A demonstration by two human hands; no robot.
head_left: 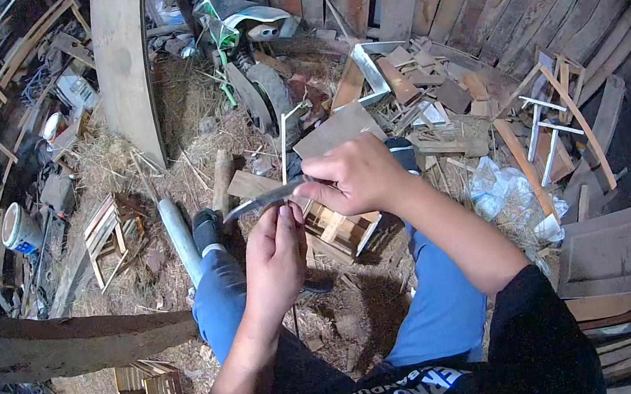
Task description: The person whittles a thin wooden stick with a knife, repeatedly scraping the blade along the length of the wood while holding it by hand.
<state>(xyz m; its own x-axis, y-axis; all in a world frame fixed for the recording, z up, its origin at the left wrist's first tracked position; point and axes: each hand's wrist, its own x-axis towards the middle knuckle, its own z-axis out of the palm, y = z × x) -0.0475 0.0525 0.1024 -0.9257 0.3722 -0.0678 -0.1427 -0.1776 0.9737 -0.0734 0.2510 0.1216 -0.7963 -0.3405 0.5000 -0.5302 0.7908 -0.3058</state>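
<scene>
My right hand (353,175) is closed around a knife (259,202), whose blade points left and lies just above the fingertips of my other hand. Thumb and fingers of my left hand (278,247) pinch a thin dark strip (296,321), and a length of it hangs below the hand. The knife's edge crosses close over the pinched end. Beneath both hands, a small slatted wooden crate (345,229) rests on the ground between my feet, partly hidden by the right wrist.
Wood scraps (429,82) are heaped at the back right. A plastic bag (496,186) lies right of my leg. Slatted wooden pieces (113,231) and a white bucket (20,229) stand left. A wide plank (93,343) juts in, and a motorbike (249,52) is behind.
</scene>
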